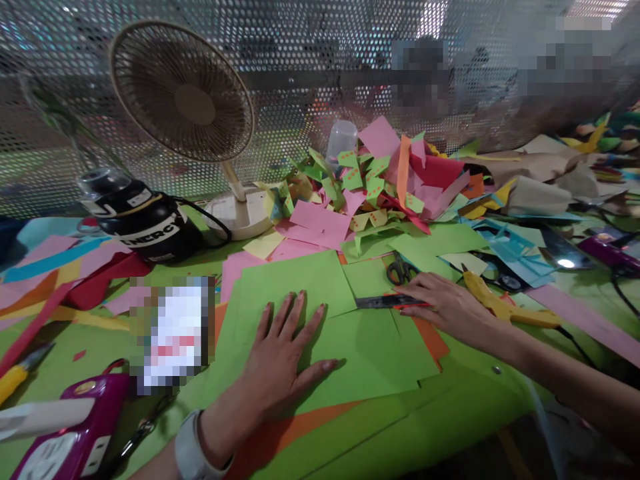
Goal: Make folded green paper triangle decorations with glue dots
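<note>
Light green sheets (370, 360) lie stacked on orange paper (295, 433) at the table's front. My left hand (285, 353) rests flat on the green sheets, palm down with fingers spread. To its right, my right hand (440, 303) has its fingers closed around a black and red box cutter (393, 301). The cutter lies low over the green paper, its tip pointing left beside a slit in the sheet. Black-handled scissors (400, 270) lie just behind my right hand. A yellow glue gun (500, 303) sits to the right of that hand.
A fan (195, 103) and a black bottle (150, 223) stand at the back left. Pink and green paper scraps (320, 223) are heaped at the back centre. A purple power strip (75, 427) is at the front left, with a blurred-out phone-like object (175, 333) behind it.
</note>
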The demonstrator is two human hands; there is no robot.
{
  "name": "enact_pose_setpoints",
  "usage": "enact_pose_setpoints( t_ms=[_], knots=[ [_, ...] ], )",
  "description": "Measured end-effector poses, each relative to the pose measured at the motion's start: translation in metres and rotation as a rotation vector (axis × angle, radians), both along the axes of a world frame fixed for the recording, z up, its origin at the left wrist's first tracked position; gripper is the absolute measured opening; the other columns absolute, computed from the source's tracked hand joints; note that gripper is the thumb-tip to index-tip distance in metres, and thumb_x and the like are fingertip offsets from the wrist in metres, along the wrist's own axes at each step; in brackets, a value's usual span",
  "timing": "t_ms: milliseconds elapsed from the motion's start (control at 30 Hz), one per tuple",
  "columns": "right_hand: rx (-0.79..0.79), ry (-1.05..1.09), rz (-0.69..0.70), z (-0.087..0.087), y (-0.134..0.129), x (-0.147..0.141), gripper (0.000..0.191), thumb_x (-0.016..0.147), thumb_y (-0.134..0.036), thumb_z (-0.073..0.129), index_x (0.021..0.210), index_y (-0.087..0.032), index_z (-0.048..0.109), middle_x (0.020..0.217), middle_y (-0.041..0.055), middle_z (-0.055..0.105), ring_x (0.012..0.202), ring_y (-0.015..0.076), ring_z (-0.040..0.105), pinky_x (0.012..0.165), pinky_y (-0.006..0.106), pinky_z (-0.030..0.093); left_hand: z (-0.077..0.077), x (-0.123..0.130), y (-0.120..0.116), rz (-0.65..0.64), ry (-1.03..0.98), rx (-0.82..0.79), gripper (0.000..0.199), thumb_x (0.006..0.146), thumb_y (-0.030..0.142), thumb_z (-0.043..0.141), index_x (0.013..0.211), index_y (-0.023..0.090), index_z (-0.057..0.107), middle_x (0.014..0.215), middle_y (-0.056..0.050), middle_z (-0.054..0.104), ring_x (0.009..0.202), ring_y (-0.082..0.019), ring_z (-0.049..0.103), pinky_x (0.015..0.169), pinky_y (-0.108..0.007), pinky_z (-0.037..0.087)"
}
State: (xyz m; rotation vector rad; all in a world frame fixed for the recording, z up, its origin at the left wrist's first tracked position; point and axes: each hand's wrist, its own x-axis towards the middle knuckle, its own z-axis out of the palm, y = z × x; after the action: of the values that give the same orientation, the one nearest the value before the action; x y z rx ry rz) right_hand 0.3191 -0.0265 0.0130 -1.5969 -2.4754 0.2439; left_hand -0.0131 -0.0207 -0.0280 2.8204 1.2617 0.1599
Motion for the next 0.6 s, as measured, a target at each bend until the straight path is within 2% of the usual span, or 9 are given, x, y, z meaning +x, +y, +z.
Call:
enact_pose_setpoints(
  t_ms=[133,333,433,600],
  knots=[
    [0.019,0.031,0.016,-0.005,0.003,-0.011,0.033,0.094,-0.029,0.052,0.123,-0.020,0.065,0.100,0.0102,0.062,0.094,0.0235,0.060,0.083,0.038,0.051,0.000,0.000,0.000,-0.003,-0.007,0.008,0.079,0.088,0.070,0.038,0.153,0.030,0.019,0.160,-0.012,0.015,0.145,-0.039,0.016,0.112,-0.063,0.017],
    [-0.035,0.153,0.051,-0.006,0.000,-0.006,0.035,0.095,-0.034,0.050,0.123,-0.019,0.066,0.100,0.0111,0.060,0.094,0.0228,0.058,0.084,0.038,0.051,-0.003,-0.001,0.000,0.001,-0.046,-0.005,0.077,0.088,0.069,0.040,0.152,0.032,0.018,0.161,-0.011,0.013,0.144,-0.039,0.018,0.112,-0.063,0.016],
    [-0.068,0.200,0.041,-0.005,-0.003,-0.001,0.037,0.095,-0.038,0.049,0.124,-0.022,0.066,0.101,0.0103,0.060,0.096,0.0228,0.058,0.085,0.039,0.050,-0.003,-0.001,0.000,0.012,-0.061,-0.022,0.077,0.088,0.069,0.041,0.152,0.033,0.020,0.161,-0.010,0.012,0.144,-0.039,0.019,0.113,-0.062,0.014],
    [-0.093,0.212,0.010,-0.005,-0.002,-0.012,0.036,0.094,-0.037,0.051,0.126,-0.026,0.064,0.102,0.0094,0.059,0.098,0.0228,0.057,0.087,0.039,0.050,0.001,0.001,0.000,0.021,-0.042,-0.068,0.077,0.088,0.070,0.039,0.152,0.032,0.021,0.161,-0.010,0.014,0.144,-0.040,0.017,0.113,-0.064,0.015]
  ],
)
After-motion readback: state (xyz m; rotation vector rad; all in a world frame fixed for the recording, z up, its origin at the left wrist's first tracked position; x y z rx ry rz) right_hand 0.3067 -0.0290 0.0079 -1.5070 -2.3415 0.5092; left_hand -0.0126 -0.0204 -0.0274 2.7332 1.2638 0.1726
